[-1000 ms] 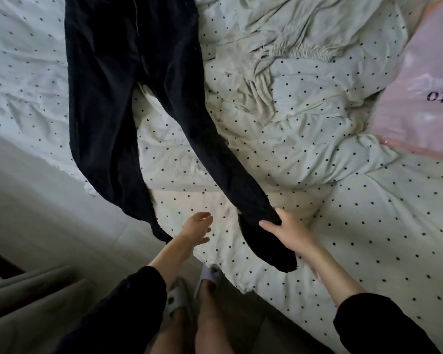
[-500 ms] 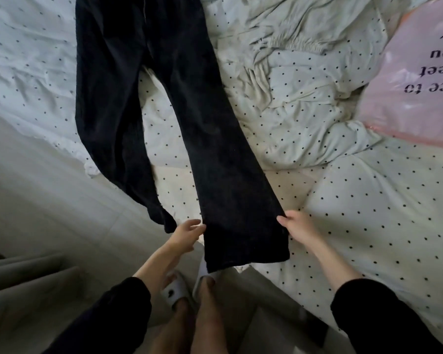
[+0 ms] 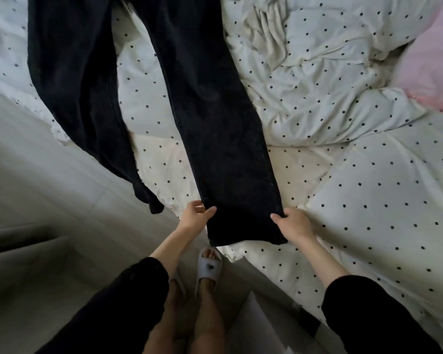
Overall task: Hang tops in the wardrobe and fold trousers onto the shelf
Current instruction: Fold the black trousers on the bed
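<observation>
At lower centre of the frame our left hand [image 3: 195, 217] and right hand [image 3: 295, 224] pinch opposite edges of one leg's cuff of the black trousers [image 3: 210, 103]. Their long axis runs away to the upper left across the dotted bedding [image 3: 368, 187], so folding means carrying the cuff that way.

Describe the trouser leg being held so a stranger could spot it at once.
On the polka-dot bed lie black trousers. The held leg is the flat, wider one, its hem pinched by the left hand and right hand; the other leg trails off the bed's edge.
</observation>
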